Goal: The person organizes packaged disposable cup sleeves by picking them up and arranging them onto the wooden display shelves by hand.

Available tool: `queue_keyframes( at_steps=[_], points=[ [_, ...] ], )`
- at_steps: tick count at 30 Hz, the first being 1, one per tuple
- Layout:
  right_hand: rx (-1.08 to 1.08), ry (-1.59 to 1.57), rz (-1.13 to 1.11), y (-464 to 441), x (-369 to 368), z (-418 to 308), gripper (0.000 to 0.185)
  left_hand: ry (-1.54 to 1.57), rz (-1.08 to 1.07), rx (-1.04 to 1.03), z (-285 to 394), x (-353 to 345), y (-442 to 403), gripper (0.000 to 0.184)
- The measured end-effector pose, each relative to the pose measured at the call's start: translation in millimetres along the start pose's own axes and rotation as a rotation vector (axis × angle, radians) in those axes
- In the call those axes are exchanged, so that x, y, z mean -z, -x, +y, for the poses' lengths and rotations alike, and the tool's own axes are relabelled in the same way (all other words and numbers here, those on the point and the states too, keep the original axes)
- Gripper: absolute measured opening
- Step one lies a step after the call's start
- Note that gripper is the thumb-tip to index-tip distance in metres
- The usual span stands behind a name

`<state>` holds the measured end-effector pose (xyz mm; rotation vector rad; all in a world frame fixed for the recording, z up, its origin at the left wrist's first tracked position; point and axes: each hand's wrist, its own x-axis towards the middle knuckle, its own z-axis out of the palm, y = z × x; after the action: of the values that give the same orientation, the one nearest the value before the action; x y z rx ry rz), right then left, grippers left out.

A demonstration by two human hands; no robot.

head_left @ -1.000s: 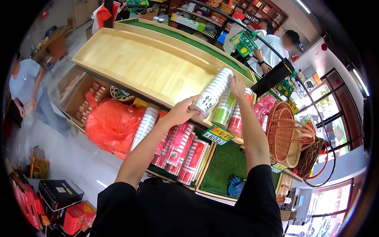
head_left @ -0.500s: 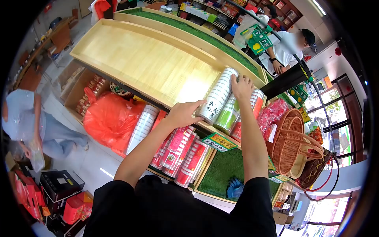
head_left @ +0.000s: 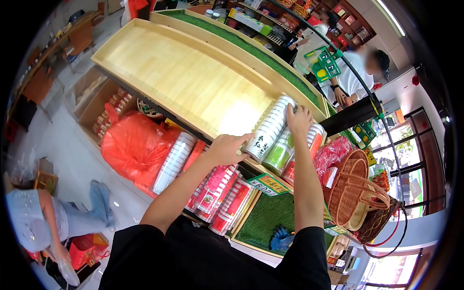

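A long white ribbed cylindrical pack point(head_left: 270, 126) with black Chinese characters lies slanted at the right end of the pale wooden display tray point(head_left: 183, 79). At its near end, my left hand point(head_left: 229, 149) has thumb and forefinger against its side. My right hand point(head_left: 299, 119) is curled over its far end, with some fingertips hidden. Beside it, partly under my right forearm, lie a green-labelled pack point(head_left: 279, 157) and a red-labelled pack point(head_left: 313, 137).
Below the tray are a red plastic bag point(head_left: 137, 147), another white pack point(head_left: 174, 162) and several pink-red packs point(head_left: 220, 186). A price sign point(head_left: 269, 184) hangs at the tray's front. Wicker baskets point(head_left: 349, 186) stand at right. A person point(head_left: 36, 222) bends at left; others are behind the counter.
The view has shifted slightly. Both hands stay at the white pack, which lies nearly as before. The person at left has moved toward the boxes and bent lower.
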<state>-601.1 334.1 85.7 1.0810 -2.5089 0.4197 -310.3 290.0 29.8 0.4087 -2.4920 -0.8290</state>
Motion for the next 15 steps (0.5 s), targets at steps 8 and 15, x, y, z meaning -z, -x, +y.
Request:
queue_keyframes(
  at_steps=[8,15],
  points=[
    [0.02,0.1,0.044,-4,-5,4,0.056,0.066,0.1,0.004,-6,-13,5,0.059],
    [0.103,0.138,-0.011,-14,-20,19,0.055,0.399,0.442,0.085,-15,7,79,0.025]
  ],
)
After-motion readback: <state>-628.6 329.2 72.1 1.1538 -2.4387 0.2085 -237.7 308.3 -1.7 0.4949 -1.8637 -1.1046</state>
